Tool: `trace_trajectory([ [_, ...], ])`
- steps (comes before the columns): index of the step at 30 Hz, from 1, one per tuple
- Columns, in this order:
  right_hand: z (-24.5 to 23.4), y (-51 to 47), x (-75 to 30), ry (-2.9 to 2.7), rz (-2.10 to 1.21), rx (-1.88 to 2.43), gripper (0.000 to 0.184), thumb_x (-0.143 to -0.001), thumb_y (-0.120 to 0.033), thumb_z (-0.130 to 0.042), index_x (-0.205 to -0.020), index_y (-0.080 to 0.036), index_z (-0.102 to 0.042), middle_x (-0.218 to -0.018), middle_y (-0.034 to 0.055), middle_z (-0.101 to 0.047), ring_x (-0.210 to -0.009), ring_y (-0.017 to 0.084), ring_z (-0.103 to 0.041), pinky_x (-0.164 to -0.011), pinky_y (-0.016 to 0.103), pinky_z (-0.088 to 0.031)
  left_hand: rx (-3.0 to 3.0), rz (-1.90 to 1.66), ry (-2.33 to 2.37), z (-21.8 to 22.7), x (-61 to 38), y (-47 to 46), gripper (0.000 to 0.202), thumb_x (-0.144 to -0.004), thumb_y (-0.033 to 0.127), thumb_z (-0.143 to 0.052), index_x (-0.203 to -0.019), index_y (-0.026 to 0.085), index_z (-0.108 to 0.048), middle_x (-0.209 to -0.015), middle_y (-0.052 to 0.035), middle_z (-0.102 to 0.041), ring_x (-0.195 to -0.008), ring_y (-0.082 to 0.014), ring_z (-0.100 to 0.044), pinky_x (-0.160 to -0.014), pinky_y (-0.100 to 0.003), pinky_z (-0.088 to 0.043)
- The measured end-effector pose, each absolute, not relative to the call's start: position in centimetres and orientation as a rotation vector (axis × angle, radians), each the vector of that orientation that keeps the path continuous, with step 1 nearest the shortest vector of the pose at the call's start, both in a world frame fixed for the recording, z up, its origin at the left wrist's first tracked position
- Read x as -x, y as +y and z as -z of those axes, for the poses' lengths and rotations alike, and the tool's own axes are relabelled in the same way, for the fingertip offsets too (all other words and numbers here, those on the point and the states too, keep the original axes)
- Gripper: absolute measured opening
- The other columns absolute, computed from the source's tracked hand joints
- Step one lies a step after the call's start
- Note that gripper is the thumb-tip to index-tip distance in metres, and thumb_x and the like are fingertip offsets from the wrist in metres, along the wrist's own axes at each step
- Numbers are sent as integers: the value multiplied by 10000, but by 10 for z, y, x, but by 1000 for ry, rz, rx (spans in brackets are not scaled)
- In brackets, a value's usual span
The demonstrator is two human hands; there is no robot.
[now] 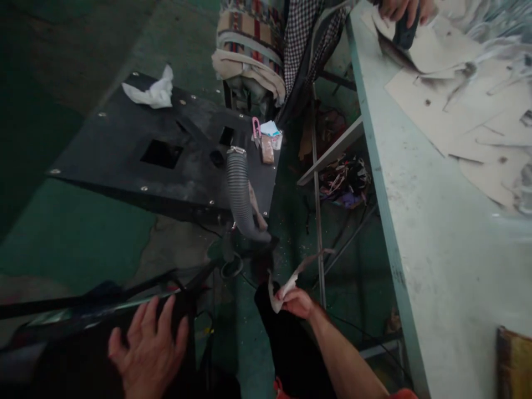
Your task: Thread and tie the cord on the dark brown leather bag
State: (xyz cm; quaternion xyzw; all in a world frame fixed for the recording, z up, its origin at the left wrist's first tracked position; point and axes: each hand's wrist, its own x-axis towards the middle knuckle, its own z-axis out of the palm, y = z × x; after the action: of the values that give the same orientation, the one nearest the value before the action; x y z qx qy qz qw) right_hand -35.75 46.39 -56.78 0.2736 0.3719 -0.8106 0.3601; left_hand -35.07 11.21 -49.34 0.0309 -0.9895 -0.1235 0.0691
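Note:
My right hand pinches a thin, pale piece of material, perhaps leather or cloth, whose narrow tails stick out to the upper right and upward. It hangs over the floor beside the table, above my dark-clad leg. My left hand lies spread with its fingers apart over a dark surface at the lower left and holds nothing. Ahead of both hands, a grey ribbed hose rises from a black box-like machine and bends down toward me.
On the black machine lie crumpled white paper, pink-handled snips and a small brown block. A pale table runs along the right with flat cut pieces. Another person's hand holds a dark tool there. A padded stool stands behind.

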Motion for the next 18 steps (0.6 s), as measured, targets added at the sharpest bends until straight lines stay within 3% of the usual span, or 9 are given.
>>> trace_trajectory([
  [5, 533, 413, 346, 979, 2043, -662, 117, -577, -185, -735, -689, -152, -725, -860, 64, -740, -820, 201, -662, -746, 314, -500, -80, 352, -2956, 490, 352, 106, 527, -1015, 374, -397, -1403, 55, -556, -1502, -267, -493, -1467, -396, -387, -1241, -651, -126],
  [8, 512, 390, 352, 975, 2076, -618, 119, -589, -208, -734, -703, -175, -730, -881, 52, -753, -813, 189, -660, -727, 290, -498, 125, 589, -3026, 490, 353, 108, 570, -972, 416, -440, -1389, 45, -561, -1476, -282, -515, -1451, -432, -394, -1222, -704, -87],
  [11, 487, 372, 362, 919, 2133, -579, 129, -564, -217, -730, -688, -184, -719, -875, 35, -750, -801, 174, -656, -730, 274, -508, 416, 1273, -3149, 484, 353, 131, 831, -848, 487, -655, -1551, 133, -387, -1589, -215, -419, -1498, -397, -337, -1250, -639, -155],
  [13, 470, 364, 369, 865, 2205, -561, 127, -556, -204, -721, -681, -185, -710, -855, 28, -739, -824, 179, -662, -784, 292, -527, 353, 1931, -3106, 478, 351, 150, 967, -814, 415, -707, -1621, 171, -232, -1657, -175, -313, -1512, -347, -326, -1249, -542, -258],
  [15, 455, 362, 375, 822, 2295, -558, 108, -566, -181, -710, -674, -182, -698, -834, 30, -726, -840, 184, -665, -825, 308, -537, 286, 2661, -2801, 473, 346, 163, 985, -776, 408, -744, -1612, 200, -264, -1590, -160, -425, -1418, -334, -451, -1174, -496, -369],
  [18, 442, 367, 379, 793, 2348, -647, 84, -570, -169, -714, -638, -184, -666, -797, 23, -704, -815, 186, -661, -784, 306, -548, 23, 3478, -2113, 466, 326, 160, 960, -765, 462, -790, -1576, 193, -351, -1258, -139, -682, -1093, -286, -656, -972, -428, -482],
])
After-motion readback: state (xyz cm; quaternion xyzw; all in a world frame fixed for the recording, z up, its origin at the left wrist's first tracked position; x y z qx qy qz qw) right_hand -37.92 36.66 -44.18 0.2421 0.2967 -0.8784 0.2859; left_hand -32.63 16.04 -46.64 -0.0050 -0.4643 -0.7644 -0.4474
